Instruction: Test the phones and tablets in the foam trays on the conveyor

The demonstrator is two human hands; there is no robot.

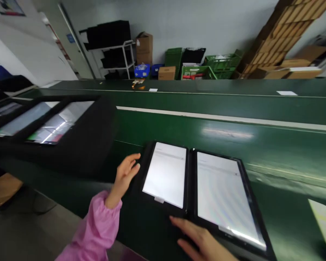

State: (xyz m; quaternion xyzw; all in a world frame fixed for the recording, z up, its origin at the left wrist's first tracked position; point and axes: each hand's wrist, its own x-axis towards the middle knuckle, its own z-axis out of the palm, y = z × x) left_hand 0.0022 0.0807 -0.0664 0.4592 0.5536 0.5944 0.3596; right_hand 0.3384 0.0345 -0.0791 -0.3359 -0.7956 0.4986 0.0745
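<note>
Low in the centre of the frame, a black tray [190, 188] holding two pale, glossy screens [165, 174] lies on the green table [274, 152]. The left hand [125, 177], fingers loose, touches its left edge; the right hand [201, 243], flat and released, rests at its near edge. With neither hand gripping, a push could slide the tray askew or smudge a screen.

head cam | looks forward-down, tilted | close over green conveyor belt [233, 119] | single view
</note>
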